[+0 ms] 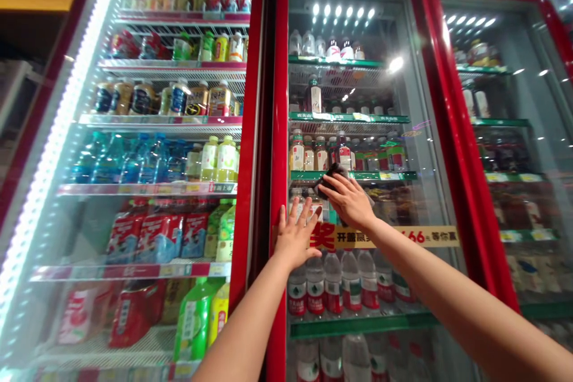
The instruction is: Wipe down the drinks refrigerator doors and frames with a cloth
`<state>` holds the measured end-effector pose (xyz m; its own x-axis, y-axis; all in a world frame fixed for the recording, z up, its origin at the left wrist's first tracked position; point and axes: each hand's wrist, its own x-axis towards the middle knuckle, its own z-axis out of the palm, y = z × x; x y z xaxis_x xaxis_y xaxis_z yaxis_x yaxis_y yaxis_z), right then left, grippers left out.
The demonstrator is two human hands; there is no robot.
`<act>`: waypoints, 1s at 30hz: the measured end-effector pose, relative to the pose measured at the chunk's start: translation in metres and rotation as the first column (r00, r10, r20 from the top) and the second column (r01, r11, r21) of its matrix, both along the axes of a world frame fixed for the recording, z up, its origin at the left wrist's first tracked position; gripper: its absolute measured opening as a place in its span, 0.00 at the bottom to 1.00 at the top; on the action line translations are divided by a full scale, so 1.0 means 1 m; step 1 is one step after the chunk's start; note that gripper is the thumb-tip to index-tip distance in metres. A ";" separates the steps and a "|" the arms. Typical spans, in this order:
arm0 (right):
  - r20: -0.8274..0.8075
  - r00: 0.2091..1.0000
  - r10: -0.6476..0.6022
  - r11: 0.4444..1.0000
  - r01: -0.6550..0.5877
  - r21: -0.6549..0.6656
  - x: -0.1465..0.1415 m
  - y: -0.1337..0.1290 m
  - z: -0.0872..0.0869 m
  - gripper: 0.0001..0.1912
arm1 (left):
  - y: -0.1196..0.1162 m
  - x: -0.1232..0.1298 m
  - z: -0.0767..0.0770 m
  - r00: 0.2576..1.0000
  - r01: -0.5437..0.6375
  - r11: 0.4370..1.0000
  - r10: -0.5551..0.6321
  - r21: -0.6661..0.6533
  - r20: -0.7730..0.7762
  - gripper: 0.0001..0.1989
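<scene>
From my remote seat, the right hand (347,200) is up against the glass door (430,131) of the middle drinks cooler, its fingers curled closed around a dark cloth (329,182). The cloth sits on the pane about level with a green shelf (394,176) inside. The left hand (295,236) rests lower and just beside it, fingers spread wide against the glass near the red door frame (280,101), holding nothing. For cloth on glass, I'd judge it best to keep the pressure even, with the cloth bunched under the fingertips and the left palm flat to steady the door. The pane looks glossy, with bright glare from the lights and some pale streaks of reflection. A yellow promotional strip (425,237) crosses it just below the hands, and bottled water (351,280) stands in rows behind. To the left, another red-framed cooler glows along its LED strip (49,161), its shelves packed with bottled drinks. A third cooler (492,131) stands to the right, and the room beyond looks dim.
</scene>
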<state>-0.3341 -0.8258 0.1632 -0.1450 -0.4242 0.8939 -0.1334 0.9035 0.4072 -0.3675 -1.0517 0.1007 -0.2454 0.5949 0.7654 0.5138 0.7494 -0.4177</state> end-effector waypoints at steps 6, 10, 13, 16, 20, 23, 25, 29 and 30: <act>-0.093 0.995 0.044 0.987 -0.058 -0.150 0.000 0.031 0.003 0.19 | 0.003 -0.005 0.000 1.000 -0.024 1.000 0.024 0.010 0.007 0.64; -0.119 0.992 0.042 0.953 -0.076 -0.293 -0.014 -0.017 0.022 0.21 | -0.002 -0.002 -0.009 1.000 -0.006 1.000 0.006 0.002 0.011 0.57; 0.026 0.998 0.057 0.993 -0.054 -0.104 -0.009 -0.037 0.006 0.22 | -0.008 0.005 -0.028 1.000 -0.023 0.992 0.022 0.121 0.010 0.54; 0.133 0.991 0.023 0.994 -0.038 0.105 0.003 -0.029 -0.017 0.26 | -0.012 0.008 -0.048 0.998 -0.061 0.958 0.062 0.282 0.005 0.59; 0.108 0.994 0.006 0.999 -0.011 0.052 0.002 -0.033 -0.008 0.26 | -0.014 0.005 -0.059 0.996 -0.089 0.943 0.090 0.321 0.011 0.59; 0.040 0.999 0.020 0.990 -0.014 -0.138 -0.009 -0.065 0.013 0.23 | -0.015 0.002 -0.061 0.996 -0.089 0.950 0.088 0.300 0.017 0.48; 0.026 0.999 0.026 0.983 -0.020 -0.182 -0.015 -0.087 0.015 0.23 | -0.016 0.000 -0.061 0.996 -0.086 0.954 0.080 0.287 0.030 0.42; 0.120 0.992 0.046 0.996 -0.055 0.070 -0.014 -0.102 -0.004 0.24 | -0.016 -0.003 -0.064 0.995 -0.087 0.952 0.068 0.292 0.075 0.44; 0.146 0.988 0.044 0.988 -0.064 0.138 -0.012 -0.102 -0.006 0.24 | -0.015 -0.003 -0.064 0.995 -0.084 0.952 0.063 0.293 0.082 0.45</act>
